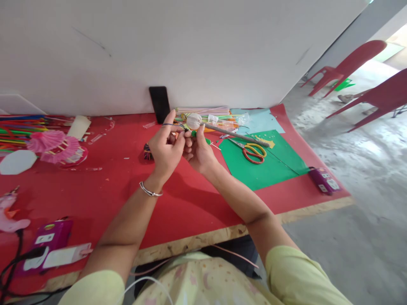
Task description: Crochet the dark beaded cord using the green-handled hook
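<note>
My left hand [165,146] and my right hand [199,150] meet above the red table cover [111,190]. Together they hold a small craft flower: a pale round bud [193,120] on a thin green stem, with a dark thin wire [173,125] pinched by my left fingers. My right fingers pinch the stem just under the bud. A silver bangle sits on my left wrist. A grey stick [237,135] lies just behind the bud, running to the right.
Yellow-and-red scissors [253,152] lie on a green sheet [270,165]. Coloured straws [19,129] and pink paper fans [54,146] sit at left, a black phone [159,103] leans on the white wall. Purple boxes [324,180] rest near edges. Red chairs [346,65] stand right.
</note>
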